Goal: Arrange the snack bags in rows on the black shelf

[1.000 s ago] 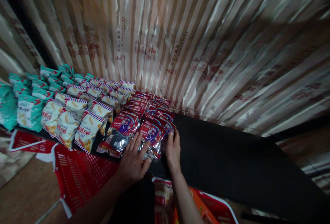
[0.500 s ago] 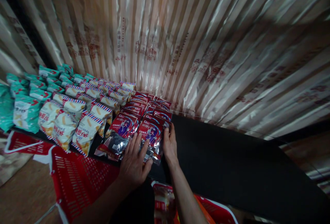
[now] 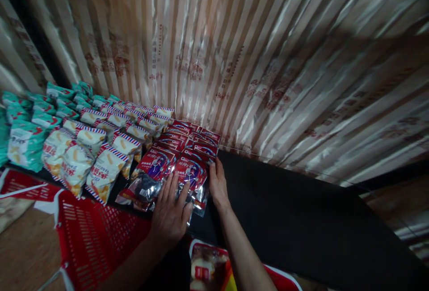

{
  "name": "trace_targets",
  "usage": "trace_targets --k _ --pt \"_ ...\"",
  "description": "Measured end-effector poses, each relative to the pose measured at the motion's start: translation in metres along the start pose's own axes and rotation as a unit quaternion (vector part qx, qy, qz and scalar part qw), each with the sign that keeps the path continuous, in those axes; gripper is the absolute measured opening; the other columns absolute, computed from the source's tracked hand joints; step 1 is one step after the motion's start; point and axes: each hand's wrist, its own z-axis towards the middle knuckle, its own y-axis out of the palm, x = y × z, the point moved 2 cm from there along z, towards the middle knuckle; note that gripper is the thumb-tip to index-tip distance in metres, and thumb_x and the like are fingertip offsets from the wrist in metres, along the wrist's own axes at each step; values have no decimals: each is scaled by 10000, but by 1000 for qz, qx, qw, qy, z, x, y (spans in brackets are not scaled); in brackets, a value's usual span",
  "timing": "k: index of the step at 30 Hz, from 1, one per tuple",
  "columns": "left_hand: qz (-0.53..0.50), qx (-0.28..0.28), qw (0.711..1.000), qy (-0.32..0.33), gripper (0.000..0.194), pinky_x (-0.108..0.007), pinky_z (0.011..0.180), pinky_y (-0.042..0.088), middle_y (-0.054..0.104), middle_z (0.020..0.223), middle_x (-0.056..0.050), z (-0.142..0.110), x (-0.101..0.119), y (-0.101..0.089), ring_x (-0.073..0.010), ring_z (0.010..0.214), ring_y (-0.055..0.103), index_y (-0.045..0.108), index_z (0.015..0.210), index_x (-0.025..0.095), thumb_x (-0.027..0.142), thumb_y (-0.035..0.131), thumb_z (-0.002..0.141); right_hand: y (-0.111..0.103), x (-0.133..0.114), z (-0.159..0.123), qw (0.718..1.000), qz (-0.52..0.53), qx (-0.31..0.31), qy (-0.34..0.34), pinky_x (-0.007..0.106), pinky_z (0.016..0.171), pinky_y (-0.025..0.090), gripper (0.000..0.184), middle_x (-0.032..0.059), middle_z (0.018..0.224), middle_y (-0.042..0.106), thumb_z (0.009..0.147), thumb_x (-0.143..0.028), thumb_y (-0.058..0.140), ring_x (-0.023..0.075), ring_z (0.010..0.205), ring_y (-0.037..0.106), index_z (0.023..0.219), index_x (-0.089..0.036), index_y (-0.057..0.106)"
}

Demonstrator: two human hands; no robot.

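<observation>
Red snack packets (image 3: 192, 168) with clear lower ends lie in two overlapping columns on a black tabletop (image 3: 284, 210). My left hand (image 3: 170, 208) rests palm down across the lower ends of the two front packets, its fingers stretched out. Along the right edge of the right column stands my right hand (image 3: 218, 186), fingers straight and touching the front packet's side. Neither hand is wrapped round a packet. Beneath my left hand, part of the packets' clear ends is hidden.
White snack bags (image 3: 105, 170) with striped edges stand in rows to the left, with teal bags (image 3: 25, 145) beyond them. A red basket (image 3: 97, 233) is below the front edge, and another basket (image 3: 281, 277) holds packaged goods (image 3: 203, 268). A striped curtain (image 3: 208, 45) hangs behind.
The whole view has shifted slightly, so the goods appear further left. My right hand has moved a little along the packets' edge, and the front right packet lies straighter; my left hand stays on the packets.
</observation>
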Motion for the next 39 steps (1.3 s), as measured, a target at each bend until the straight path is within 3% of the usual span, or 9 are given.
trace_targets --k 7,10,13,15,18,21,25,29,39 --pt "18 -11 999 -32 503 -520 1046 340 276 1486 -154 10 4 0 -337 1394 146 409 1347 151 296 477 870 0 1 6 998 -37 -7 -51 437 1130 158 678 103 1479 312 875 -610 247 221 1397 187 1384 -184 389" --pt "26 -22 999 -41 531 -522 1037 346 309 1478 -126 16 8 -1 -341 1386 178 403 1362 182 311 496 856 -4 1 10 994 -75 15 -83 477 1129 131 669 85 1516 226 874 -618 236 248 1410 113 1363 -202 426" --pt "28 -27 998 -47 531 -522 1032 345 329 1469 -118 22 12 3 -339 1375 218 414 1359 202 326 505 851 -10 -8 17 977 -141 51 -154 508 1121 128 618 32 1539 155 883 -597 246 268 1415 44 1313 -229 494" --pt "25 -25 998 -50 514 -526 1034 337 361 1452 -114 26 13 6 -337 1367 241 439 1344 220 352 508 852 -11 -19 23 957 -189 47 -216 507 1117 143 553 8 1529 197 902 -552 263 260 1416 45 1283 -251 528" --pt "23 -21 998 -61 501 -539 1034 325 397 1430 -113 32 16 8 -343 1352 273 467 1324 229 391 507 851 -7 -41 34 921 -247 -35 -299 492 1113 161 497 6 1460 366 925 -498 272 237 1414 95 1260 -261 552" --pt "23 -21 998 -61 478 -555 1036 310 404 1426 -109 36 20 8 -345 1344 290 491 1303 226 390 499 854 5 -58 42 881 -285 -141 -350 502 1100 180 491 -15 1411 438 931 -503 254 234 1406 141 1274 -289 532" --pt "30 -23 997 -67 463 -561 1030 311 448 1395 -106 35 22 12 -343 1328 320 503 1288 233 404 486 859 21 -61 52 848 -338 -200 -355 480 1090 207 552 15 1407 445 933 -528 200 238 1390 207 1285 -252 524" --pt "47 -36 995 -77 478 -556 1037 302 463 1383 -107 33 21 20 -342 1324 328 481 1309 239 407 478 862 32 -50 57 845 -365 -198 -338 444 1076 246 582 59 1424 419 942 -506 176 232 1355 293 1326 -186 475" --pt "79 -51 992 -79 494 -545 1039 305 460 1382 -127 35 24 24 -354 1320 334 499 1295 222 458 465 863 37 -51 65 809 -421 -222 -345 433 1086 215 503 25 1415 438 951 -431 225 246 1365 252 1324 -206 476"
